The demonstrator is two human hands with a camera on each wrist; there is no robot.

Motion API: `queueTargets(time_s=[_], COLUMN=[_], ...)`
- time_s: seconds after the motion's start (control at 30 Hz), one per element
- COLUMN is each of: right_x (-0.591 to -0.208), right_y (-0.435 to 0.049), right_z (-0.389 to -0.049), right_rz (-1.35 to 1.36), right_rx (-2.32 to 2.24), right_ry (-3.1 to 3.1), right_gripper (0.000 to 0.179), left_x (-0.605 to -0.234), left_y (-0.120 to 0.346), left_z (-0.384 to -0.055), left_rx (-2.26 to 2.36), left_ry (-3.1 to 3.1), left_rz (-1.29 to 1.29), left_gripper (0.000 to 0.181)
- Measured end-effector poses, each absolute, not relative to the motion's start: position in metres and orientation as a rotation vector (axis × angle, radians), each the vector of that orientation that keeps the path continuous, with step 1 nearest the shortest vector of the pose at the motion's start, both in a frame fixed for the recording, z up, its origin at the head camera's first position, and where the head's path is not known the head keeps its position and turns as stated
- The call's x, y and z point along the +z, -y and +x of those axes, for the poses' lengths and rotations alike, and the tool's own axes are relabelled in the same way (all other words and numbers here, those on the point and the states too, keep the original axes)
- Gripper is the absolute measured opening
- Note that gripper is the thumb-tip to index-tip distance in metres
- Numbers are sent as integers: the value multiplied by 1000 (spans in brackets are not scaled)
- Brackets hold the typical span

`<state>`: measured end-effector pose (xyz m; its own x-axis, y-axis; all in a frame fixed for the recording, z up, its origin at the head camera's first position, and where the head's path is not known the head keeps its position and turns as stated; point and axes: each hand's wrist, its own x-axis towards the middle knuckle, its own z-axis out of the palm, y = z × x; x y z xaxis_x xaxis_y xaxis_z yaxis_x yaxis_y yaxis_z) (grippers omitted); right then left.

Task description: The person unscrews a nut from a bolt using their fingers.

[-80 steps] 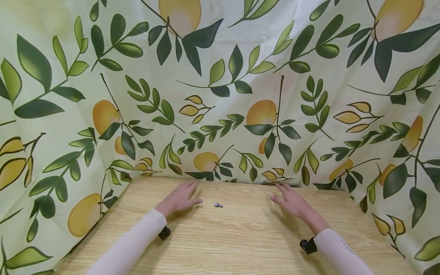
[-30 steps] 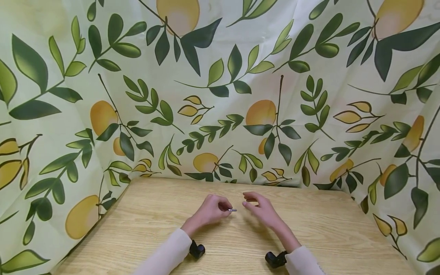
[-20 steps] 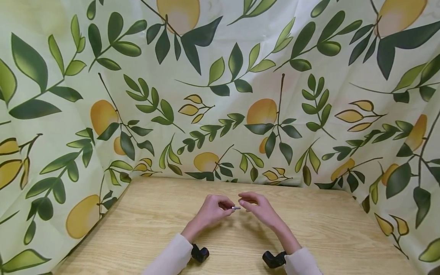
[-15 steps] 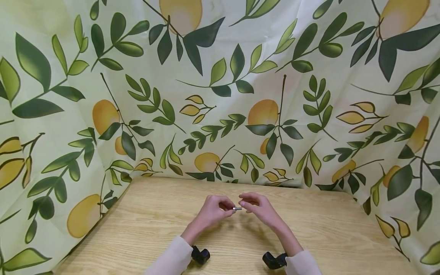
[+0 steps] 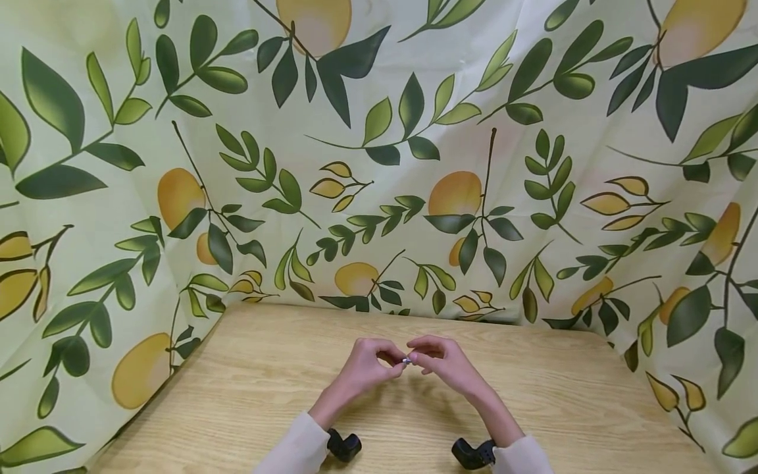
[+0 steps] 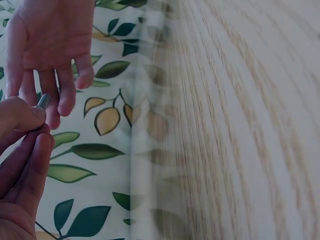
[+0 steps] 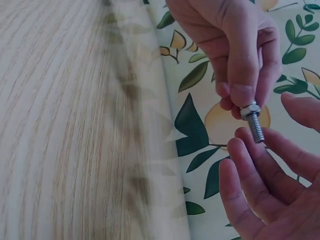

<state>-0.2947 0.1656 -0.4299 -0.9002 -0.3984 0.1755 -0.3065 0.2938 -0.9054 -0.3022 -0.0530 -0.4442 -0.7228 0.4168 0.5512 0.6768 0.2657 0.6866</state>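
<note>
Between its thumb and fingers, my left hand (image 5: 362, 366) (image 7: 243, 55) (image 6: 20, 155) pinches a small silver bolt (image 5: 406, 360) (image 6: 44, 101) (image 7: 256, 131). The head end is hidden in the fingers. A hex nut (image 7: 250, 112) sits on the thread close below the fingertips, as the right wrist view shows. The bare threaded end points toward my right hand (image 5: 450, 366) (image 7: 272, 192) (image 6: 52, 55). That hand is loosely spread, thumb apart from the fingers, its fingertips right by the bolt's tip. Both hands meet above the wooden table (image 5: 266, 382).
A fabric backdrop (image 5: 379, 197) printed with leaves and orange fruit hangs behind the table and along both sides. Black wrist cameras sit on the left wrist (image 5: 345, 446) and the right wrist (image 5: 472, 454).
Earlier the bolt lay on the table between two spread hands. The left hand has picked it up, and the right hand has moved leftward until its fingers are at the threaded end.
</note>
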Motion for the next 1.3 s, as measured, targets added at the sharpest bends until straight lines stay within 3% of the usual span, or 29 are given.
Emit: queueTargets(time_s=[0.27, 0.8, 1.3], right_x=[-428, -419, -417], right_y=[-168, -169, -167], right_z=[-291, -288, -284], right_rz=[-685, -786, -851], right_rx=[-1626, -1618, -1632], right_ry=[-2477, -2415, -2529], right_gripper=[28, 29, 18], left_x=[-441, -429, -421], left_y=[49, 52, 54], left_z=[-297, -290, -288], left_rx=[-1391, -1273, -1205], left_ry=[2231, 2132, 2136], left_rz=[-1063, -1130, -1149], left_gripper=[8, 13, 9])
